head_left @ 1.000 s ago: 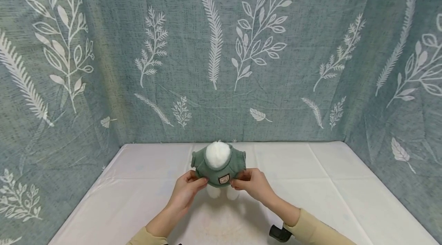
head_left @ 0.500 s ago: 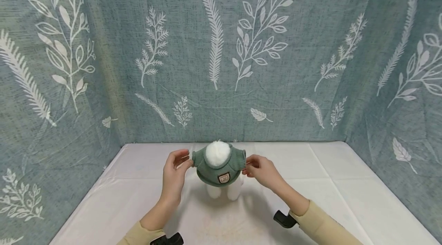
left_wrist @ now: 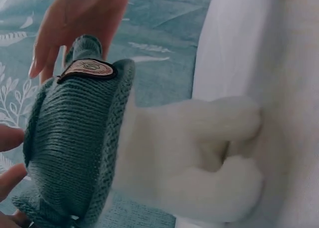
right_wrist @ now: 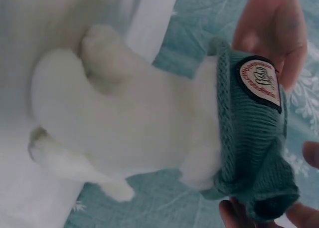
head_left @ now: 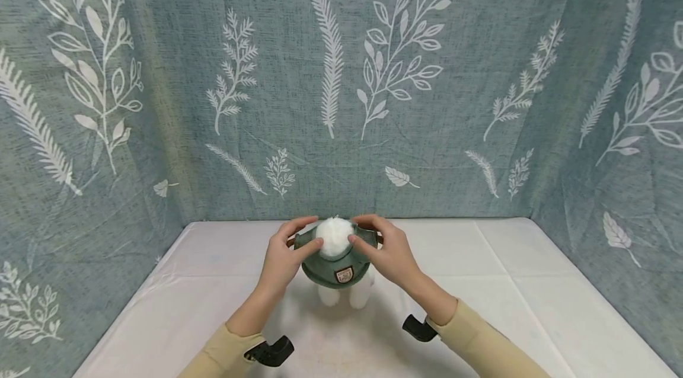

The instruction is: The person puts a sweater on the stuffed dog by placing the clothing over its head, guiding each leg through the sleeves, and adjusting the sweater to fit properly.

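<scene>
Left hand (head_left: 281, 256) and right hand (head_left: 392, 250) have moved to the sweater collar (head_left: 334, 259), fingers wide, grip indeterminable, suggesting adjustment.

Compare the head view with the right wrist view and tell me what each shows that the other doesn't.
Only the head view: the fluffy white crown framed by the collar, the person's tan sleeves and the black wrist devices.
Only the right wrist view: a long bare torso below the hem, and the dark opening of one cuff.
Both: the green sweater with its patch, white plush legs, the left hand, the right hand, the white tabletop and the leaf-patterned curtain.
</scene>
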A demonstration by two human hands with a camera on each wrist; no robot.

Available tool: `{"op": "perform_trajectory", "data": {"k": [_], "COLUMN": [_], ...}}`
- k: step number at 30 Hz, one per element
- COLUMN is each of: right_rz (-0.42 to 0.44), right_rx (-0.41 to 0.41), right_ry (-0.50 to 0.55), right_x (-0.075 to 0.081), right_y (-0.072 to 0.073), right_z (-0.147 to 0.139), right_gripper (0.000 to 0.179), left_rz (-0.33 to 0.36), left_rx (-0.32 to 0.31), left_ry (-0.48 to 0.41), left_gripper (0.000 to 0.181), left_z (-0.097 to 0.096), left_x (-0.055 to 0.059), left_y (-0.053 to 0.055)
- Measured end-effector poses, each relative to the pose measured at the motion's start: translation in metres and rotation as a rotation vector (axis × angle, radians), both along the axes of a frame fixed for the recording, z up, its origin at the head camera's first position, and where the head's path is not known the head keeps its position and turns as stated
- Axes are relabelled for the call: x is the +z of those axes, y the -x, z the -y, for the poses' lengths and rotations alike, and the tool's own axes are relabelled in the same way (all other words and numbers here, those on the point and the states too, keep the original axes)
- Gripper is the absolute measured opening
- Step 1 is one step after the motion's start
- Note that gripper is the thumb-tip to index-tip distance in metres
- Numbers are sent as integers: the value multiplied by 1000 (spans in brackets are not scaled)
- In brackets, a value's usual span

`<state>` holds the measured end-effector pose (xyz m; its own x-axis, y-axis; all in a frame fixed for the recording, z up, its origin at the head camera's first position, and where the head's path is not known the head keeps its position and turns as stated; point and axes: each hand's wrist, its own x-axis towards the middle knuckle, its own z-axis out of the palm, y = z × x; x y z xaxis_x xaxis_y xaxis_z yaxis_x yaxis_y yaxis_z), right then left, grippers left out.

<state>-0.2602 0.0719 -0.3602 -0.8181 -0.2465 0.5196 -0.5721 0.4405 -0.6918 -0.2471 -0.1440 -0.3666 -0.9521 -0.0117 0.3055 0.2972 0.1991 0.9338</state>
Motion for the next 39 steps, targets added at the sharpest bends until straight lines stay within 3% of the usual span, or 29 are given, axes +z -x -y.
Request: {"op": "perform_trajectory", "data": {"k": [7, 15, 39], "right_rz": [30, 117, 242], "right_rx": [2, 0, 15], "right_ry": [-81, -82, -89], "right_x": [-8, -10, -20], "right_y": [3, 7, 13], "right_z": [2, -3, -14], "right_gripper": [42, 45, 42], "left_rz": [100, 147, 330], "left_rx": [-80, -140, -192], "left_ry": [46, 82, -104], "left_gripper": [43, 46, 49], "left_z": [-1, 8, 11], "left_x": [-3, -3, -13], "left_y": [2, 7, 9]}}
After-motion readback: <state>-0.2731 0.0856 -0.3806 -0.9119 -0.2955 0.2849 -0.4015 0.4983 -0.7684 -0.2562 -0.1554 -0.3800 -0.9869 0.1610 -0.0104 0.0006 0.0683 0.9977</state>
